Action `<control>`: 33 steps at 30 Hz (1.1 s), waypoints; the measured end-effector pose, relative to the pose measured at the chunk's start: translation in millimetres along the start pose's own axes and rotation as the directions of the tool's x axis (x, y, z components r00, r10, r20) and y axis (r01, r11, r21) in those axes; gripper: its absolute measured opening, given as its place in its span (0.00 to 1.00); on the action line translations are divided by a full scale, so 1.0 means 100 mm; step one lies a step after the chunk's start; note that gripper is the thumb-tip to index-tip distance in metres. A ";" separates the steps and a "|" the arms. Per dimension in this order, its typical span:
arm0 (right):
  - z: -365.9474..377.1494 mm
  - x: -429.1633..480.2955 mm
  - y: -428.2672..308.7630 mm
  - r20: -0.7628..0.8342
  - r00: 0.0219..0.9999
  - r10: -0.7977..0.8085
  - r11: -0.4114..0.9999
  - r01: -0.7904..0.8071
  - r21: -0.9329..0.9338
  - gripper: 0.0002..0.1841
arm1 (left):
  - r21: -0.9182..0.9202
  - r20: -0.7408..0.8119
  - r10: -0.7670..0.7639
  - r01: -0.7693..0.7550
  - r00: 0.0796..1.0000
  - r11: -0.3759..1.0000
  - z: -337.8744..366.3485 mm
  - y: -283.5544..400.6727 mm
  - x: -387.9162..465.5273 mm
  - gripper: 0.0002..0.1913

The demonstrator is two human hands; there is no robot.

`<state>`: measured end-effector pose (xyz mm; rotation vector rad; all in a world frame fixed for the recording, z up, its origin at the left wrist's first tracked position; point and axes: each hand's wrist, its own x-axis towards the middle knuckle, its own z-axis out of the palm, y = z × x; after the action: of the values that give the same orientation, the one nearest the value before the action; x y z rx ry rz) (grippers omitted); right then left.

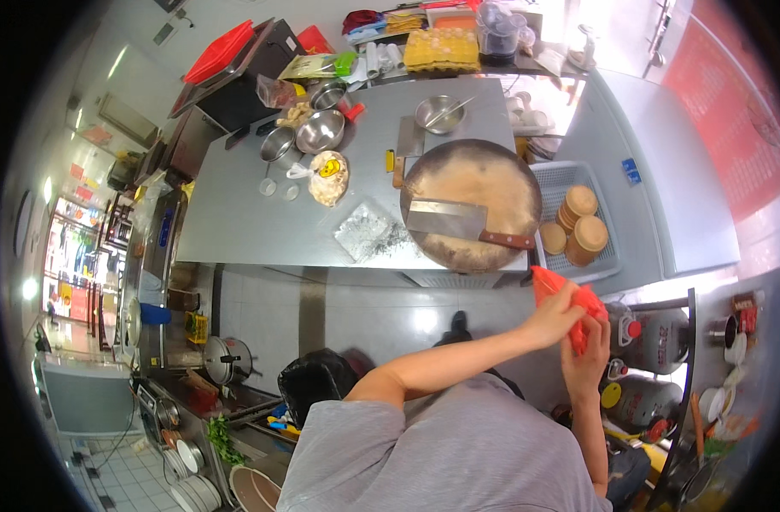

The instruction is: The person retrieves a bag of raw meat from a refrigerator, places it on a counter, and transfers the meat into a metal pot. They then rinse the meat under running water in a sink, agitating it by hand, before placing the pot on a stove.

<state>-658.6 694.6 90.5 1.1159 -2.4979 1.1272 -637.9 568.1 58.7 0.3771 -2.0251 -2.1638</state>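
Observation:
A crumpled red plastic bag (548, 281) is held between both hands to the right of my body, off the worktable's front edge. My left hand (553, 318) reaches across and pinches its middle. My right hand (586, 355) grips it from the right and below. Whether anything is inside the bag cannot be told. Just beyond, a cleaver with a wooden handle (450, 219) lies flat on a round wooden chopping block (492, 173). Another cleaver (410, 137) lies behind the block's left side. A steel bowl (440, 115) with a utensil in it stands behind the block.
A grey plastic basket (611, 240) with stacked tan cups stands right of the block. The steel worktable (236, 211) also bears steel bowls (320, 132), a tied bag of pale food (329, 182) and a clear plastic sheet or bag (364, 230). Gas cylinders (652, 400) and a shelf are at the right.

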 end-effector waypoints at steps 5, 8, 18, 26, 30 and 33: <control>-0.20 0.43 0.62 0.055 0.989 0.135 0.983 -0.141 0.118 0.09 | 0.008 0.073 -0.043 0.043 0.996 0.999 0.28 0.17 0.60 0.17; -0.29 0.82 0.94 0.086 0.967 0.241 0.957 -0.251 0.148 0.06 | 0.287 0.141 0.273 -0.303 0.952 0.909 0.37 -0.26 1.00 0.18; -0.72 1.54 1.93 0.082 0.844 0.530 0.610 -0.447 0.655 0.06 | 0.495 0.361 0.100 -0.282 0.927 0.822 0.59 -0.02 2.25 0.19; -1.08 0.79 4.78 0.101 0.048 0.994 -0.056 -0.564 0.824 0.32 | 0.620 -0.087 -0.036 0.082 0.996 0.781 0.29 -0.15 2.70 0.18; -1.13 0.95 5.16 0.371 -0.010 0.929 -0.324 -0.511 0.796 0.37 | 0.646 -0.349 0.059 0.195 0.935 0.738 0.19 -0.03 2.66 0.15; -1.14 1.25 5.13 0.472 -0.006 0.881 -0.395 -0.558 0.730 0.33 | 0.580 -0.579 0.060 0.359 0.813 0.731 0.14 0.07 2.56 0.13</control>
<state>-1120.8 926.1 -67.8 -1.5179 -1.8894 2.7173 -887.3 508.8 46.8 1.1654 -2.3444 -1.0448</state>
